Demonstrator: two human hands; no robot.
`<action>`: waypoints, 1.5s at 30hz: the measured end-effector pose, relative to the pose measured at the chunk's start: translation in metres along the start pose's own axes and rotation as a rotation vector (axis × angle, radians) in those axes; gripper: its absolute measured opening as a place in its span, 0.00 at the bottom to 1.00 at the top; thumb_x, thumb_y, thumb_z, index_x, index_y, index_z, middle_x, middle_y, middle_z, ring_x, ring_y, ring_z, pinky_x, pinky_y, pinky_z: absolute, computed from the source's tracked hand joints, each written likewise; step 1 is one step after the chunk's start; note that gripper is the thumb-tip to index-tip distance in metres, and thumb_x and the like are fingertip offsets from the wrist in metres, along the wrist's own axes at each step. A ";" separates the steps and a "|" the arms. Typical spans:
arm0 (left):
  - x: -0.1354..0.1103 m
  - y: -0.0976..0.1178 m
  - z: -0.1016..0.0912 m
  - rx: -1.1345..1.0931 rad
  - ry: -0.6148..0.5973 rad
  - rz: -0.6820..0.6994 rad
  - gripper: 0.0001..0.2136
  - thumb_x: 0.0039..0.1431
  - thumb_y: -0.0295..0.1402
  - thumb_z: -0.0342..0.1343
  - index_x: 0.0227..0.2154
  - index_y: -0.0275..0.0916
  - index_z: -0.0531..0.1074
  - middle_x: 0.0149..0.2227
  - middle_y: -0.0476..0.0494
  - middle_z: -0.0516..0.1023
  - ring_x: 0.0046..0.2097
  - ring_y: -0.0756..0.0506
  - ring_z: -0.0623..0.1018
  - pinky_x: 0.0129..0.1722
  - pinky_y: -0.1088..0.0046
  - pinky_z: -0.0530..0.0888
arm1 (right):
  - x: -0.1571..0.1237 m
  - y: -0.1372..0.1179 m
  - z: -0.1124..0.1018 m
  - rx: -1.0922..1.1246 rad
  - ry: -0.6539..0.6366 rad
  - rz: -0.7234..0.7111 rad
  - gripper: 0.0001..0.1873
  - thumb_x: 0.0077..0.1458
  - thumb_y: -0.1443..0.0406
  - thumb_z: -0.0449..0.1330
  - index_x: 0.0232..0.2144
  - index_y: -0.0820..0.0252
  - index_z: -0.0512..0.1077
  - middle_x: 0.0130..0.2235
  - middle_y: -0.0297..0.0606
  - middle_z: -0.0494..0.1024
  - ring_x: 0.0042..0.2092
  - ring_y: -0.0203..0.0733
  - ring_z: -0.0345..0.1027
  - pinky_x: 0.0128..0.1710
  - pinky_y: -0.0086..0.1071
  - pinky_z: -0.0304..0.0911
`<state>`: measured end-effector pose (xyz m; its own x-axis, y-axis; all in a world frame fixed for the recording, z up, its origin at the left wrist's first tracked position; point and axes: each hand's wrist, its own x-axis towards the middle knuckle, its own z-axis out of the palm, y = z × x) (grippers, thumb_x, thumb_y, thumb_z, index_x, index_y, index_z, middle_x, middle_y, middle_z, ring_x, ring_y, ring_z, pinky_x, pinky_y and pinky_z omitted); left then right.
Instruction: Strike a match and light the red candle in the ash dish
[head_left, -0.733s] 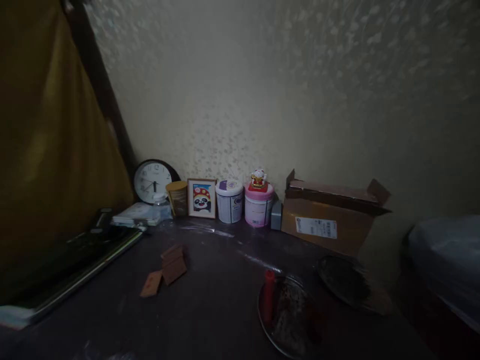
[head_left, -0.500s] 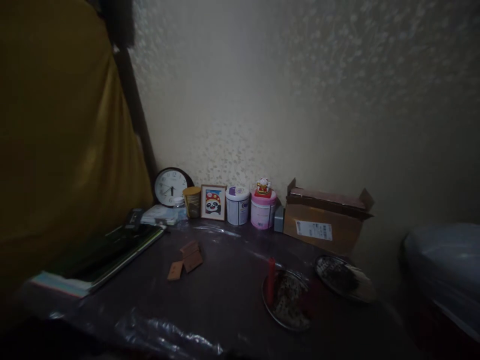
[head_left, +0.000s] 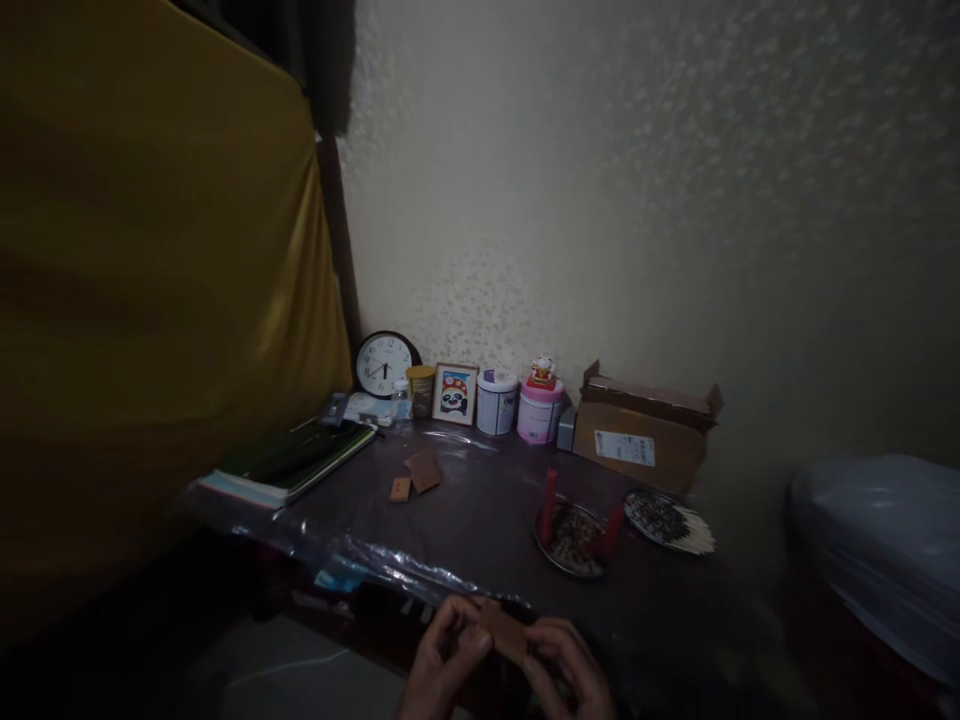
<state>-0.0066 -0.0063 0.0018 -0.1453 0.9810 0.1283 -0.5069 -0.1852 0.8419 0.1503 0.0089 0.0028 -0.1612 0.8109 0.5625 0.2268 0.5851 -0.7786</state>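
The left hand (head_left: 448, 652) and right hand (head_left: 566, 662) meet at the near edge of the dark, plastic-covered table (head_left: 480, 520), fingers bent narrowly. Between them they hold a small, flat, brown rectangular piece (head_left: 505, 634), tilted, the left hand on its left end and the right hand on its right end.

Farther off and to the left on the table lie a few small brown rectangular pieces (head_left: 424, 474), with a lighter orange-brown rectangular piece (head_left: 400, 489) at their near left. On the right, an upright red candle (head_left: 550, 500) and a leaning red cylinder (head_left: 612, 530) stand at a round, metal-rimmed plate (head_left: 576, 573). Just beyond it to the right, a second round plate (head_left: 628, 512) carries pale thin sticks (head_left: 696, 535). Along the far wall, a brown cardboard box (head_left: 645, 420) with raised flaps is right of a pink lidded tin (head_left: 540, 412).
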 end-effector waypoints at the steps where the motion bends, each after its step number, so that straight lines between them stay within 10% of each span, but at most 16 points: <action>1: -0.001 0.001 0.000 0.009 -0.011 -0.002 0.13 0.42 0.40 0.64 0.24 0.38 0.70 0.35 0.43 0.74 0.38 0.43 0.72 0.38 0.71 0.66 | 0.000 0.000 -0.002 -0.007 -0.027 -0.008 0.08 0.53 0.60 0.58 0.32 0.58 0.72 0.33 0.38 0.74 0.35 0.38 0.72 0.34 0.24 0.69; 26: -0.006 0.011 0.006 -0.072 -0.094 -0.059 0.12 0.45 0.38 0.63 0.27 0.38 0.68 0.35 0.43 0.74 0.38 0.44 0.73 0.39 0.70 0.67 | -0.003 -0.017 -0.017 -0.164 -0.040 -0.121 0.06 0.54 0.65 0.57 0.35 0.58 0.71 0.36 0.40 0.73 0.33 0.37 0.72 0.32 0.23 0.70; 33: -0.013 0.014 0.009 -0.210 -0.141 -0.169 0.24 0.44 0.34 0.65 0.46 0.41 0.66 0.45 0.39 0.73 0.43 0.40 0.74 0.41 0.67 0.69 | -0.004 -0.029 -0.017 -0.195 -0.036 -0.085 0.06 0.53 0.67 0.57 0.36 0.59 0.70 0.37 0.40 0.72 0.36 0.38 0.70 0.35 0.27 0.69; 45: -0.015 0.016 0.010 -0.164 -0.184 -0.195 0.26 0.46 0.33 0.63 0.50 0.43 0.64 0.48 0.40 0.72 0.44 0.41 0.74 0.39 0.70 0.70 | -0.007 -0.032 -0.015 -0.204 -0.065 -0.042 0.08 0.53 0.68 0.56 0.39 0.58 0.68 0.39 0.39 0.70 0.36 0.36 0.67 0.35 0.28 0.67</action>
<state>-0.0044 -0.0237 0.0187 0.1168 0.9901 0.0782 -0.6426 0.0153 0.7661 0.1590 -0.0160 0.0282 -0.2351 0.7880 0.5690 0.4072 0.6114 -0.6785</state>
